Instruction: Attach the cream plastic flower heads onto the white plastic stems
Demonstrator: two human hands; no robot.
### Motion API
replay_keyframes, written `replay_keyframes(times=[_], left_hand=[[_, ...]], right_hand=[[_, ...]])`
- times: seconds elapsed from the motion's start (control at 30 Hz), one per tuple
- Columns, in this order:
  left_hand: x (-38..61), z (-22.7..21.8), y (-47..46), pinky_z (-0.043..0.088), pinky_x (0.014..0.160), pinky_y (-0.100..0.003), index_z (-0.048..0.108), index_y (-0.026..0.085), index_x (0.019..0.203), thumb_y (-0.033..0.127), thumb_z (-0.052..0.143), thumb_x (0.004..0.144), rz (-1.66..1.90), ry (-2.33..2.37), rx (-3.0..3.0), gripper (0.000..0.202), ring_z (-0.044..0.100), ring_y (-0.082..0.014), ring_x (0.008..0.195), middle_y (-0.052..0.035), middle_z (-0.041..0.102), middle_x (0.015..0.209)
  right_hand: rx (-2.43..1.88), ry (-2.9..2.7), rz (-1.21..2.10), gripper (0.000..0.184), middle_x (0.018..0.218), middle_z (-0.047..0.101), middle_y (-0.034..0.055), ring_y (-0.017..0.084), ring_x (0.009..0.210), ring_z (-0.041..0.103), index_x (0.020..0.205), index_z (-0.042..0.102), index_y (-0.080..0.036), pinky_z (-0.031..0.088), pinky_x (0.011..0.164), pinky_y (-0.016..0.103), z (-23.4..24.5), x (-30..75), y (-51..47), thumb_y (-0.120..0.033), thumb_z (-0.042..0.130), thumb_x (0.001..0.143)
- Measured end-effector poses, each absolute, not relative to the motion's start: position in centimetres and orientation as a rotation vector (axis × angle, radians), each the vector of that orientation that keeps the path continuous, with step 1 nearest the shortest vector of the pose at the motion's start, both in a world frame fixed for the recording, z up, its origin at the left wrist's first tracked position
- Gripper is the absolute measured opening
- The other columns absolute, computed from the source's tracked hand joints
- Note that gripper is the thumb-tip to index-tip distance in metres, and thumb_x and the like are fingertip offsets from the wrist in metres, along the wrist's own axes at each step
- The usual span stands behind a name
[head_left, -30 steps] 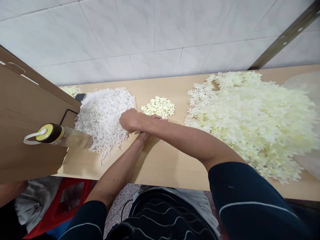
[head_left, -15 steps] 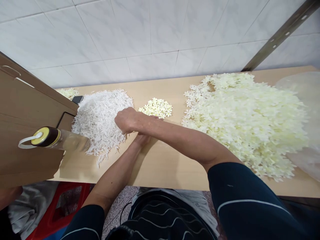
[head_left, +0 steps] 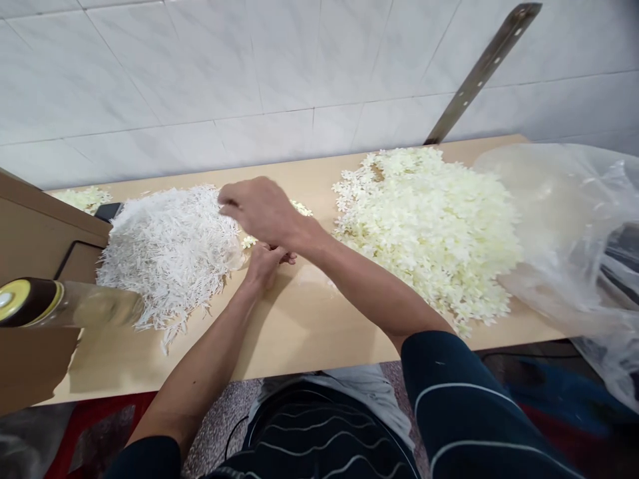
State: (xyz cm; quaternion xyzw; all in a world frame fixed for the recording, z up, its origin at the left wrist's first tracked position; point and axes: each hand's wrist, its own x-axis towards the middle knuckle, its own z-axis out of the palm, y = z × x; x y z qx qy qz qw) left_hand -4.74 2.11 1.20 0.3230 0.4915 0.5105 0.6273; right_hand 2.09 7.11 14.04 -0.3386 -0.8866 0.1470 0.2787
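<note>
My right hand [head_left: 259, 207] is raised over the left one, crossing to the left side, its fingers curled together and slightly blurred. Whatever its fingertips may hold is hidden. Below it, low over the table, my left hand [head_left: 268, 261] has its fingers drawn together in a pinch, and its content is too small to make out. Behind my right hand lies a small group of pale yellow-green artificial flowers [head_left: 302, 208], mostly covered by that hand. To the left, a heap of thin white plastic stems [head_left: 164, 249] reaches close to both hands.
A large pile of pale flower heads [head_left: 424, 226] spreads on the right of the table [head_left: 309, 332]. Beyond it sits a clear plastic bag [head_left: 564, 219]. A bottle with a yellow-and-brown cap [head_left: 74, 303] and a cardboard box [head_left: 44, 226] stand at left. A metal strip [head_left: 474, 80] rises against the tiled wall.
My right hand has lifted from beside the white heap and now covers most of the small flower group. The view has shifted to the right, showing more of the plastic bag.
</note>
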Motion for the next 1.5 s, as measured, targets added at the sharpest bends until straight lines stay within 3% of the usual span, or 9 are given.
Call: replay_keyframes(times=[0.07,0.17,0.23,0.33,0.7,0.9,1.1,1.2,1.5], left_hand=[[-4.7,0.8,2.0,0.051,0.059,-0.026,0.068,0.014,0.083,0.028,0.087,0.069,1.185,1.050,0.828,0.027,0.061,-0.0122,0.059,-0.0010,0.065,0.067],[-4.4,0.5,1.7,0.051,0.055,-0.024,0.068,0.016,0.089,0.036,0.088,0.068,1.180,0.976,0.913,0.035,0.061,-0.0107,0.058,-0.0007,0.067,0.073],[-4.1,0.4,1.5,0.050,0.054,-0.024,0.069,0.015,0.090,0.039,0.088,0.068,1.166,0.989,0.922,0.038,0.061,-0.0100,0.057,-0.0013,0.067,0.075],[-3.4,0.2,1.4,0.049,0.054,-0.023,0.069,0.015,0.092,0.043,0.088,0.069,1.132,1.021,0.917,0.041,0.060,-0.0098,0.057,-0.0021,0.067,0.076],[-1.3,0.1,3.6,0.056,0.068,-0.021,0.065,0.013,0.085,0.043,0.088,0.071,1.105,0.939,0.712,0.040,0.070,-0.0112,0.071,-0.0066,0.073,0.084],[-1.9,-0.7,3.7,0.060,0.080,-0.027,0.063,0.014,0.082,0.046,0.083,0.077,1.139,0.930,0.730,0.039,0.075,-0.0172,0.080,-0.0098,0.075,0.087],[-1.9,-1.1,3.2,0.062,0.076,-0.033,0.069,0.013,0.089,0.052,0.077,0.081,1.148,0.938,0.861,0.041,0.075,-0.0205,0.073,-0.0086,0.074,0.075],[-1.7,-1.1,3.0,0.061,0.071,-0.031,0.069,0.013,0.085,0.056,0.075,0.081,1.174,0.966,0.890,0.043,0.072,-0.0174,0.064,-0.0063,0.072,0.071],[-1.4,-1.2,2.8,0.058,0.061,-0.027,0.065,0.014,0.078,0.056,0.076,0.079,1.204,0.983,0.887,0.044,0.067,-0.0141,0.060,-0.0025,0.068,0.069]], right_hand=[[-0.922,-2.158,0.432,0.024,0.105,0.072,0.0066,0.017,0.091,0.062,0.114,0.069,-0.016,0.045,0.085,0.030,13.4,5.2,7.4,-0.028,0.055,0.099],[-1.003,-1.912,0.456,0.037,0.117,0.071,0.0076,0.015,0.085,0.063,0.130,0.064,-0.018,0.048,0.081,0.028,11.6,9.5,6.8,-0.030,0.060,0.095],[-1.017,-1.856,0.480,0.033,0.115,0.072,0.0079,0.015,0.085,0.064,0.121,0.070,-0.016,0.049,0.077,0.026,10.1,11.5,5.6,-0.033,0.060,0.094],[-1.046,-1.852,0.574,0.030,0.093,0.076,0.0047,0.014,0.080,0.065,0.092,0.076,-0.015,0.048,0.075,0.024,8.0,13.0,3.8,-0.037,0.056,0.096],[-1.126,-1.558,0.725,0.022,0.092,0.079,0.0050,0.016,0.081,0.070,0.095,0.078,-0.016,0.052,0.075,0.025,5.6,15.6,4.0,-0.034,0.069,0.087],[-1.245,-1.631,0.566,0.034,0.066,0.071,0.0021,0.015,0.064,0.065,0.077,0.073,-0.018,0.049,0.064,0.025,4.5,16.4,3.8,-0.045,0.062,0.095],[-1.112,-1.877,0.293,0.021,0.095,0.075,0.0058,0.013,0.061,0.060,0.102,0.075,-0.022,0.051,0.061,0.028,2.9,15.9,3.5,-0.040,0.069,0.092],[-1.007,-1.996,0.220,0.019,0.093,0.071,0.0062,0.013,0.059,0.054,0.105,0.075,-0.022,0.051,0.063,0.030,2.4,15.4,3.4,-0.036,0.070,0.092],[-1.008,-2.059,0.189,0.020,0.097,0.065,0.0084,0.019,0.088,0.064,0.111,0.073,-0.020,0.054,0.079,0.031,1.1,15.1,3.1,-0.029,0.068,0.094]])
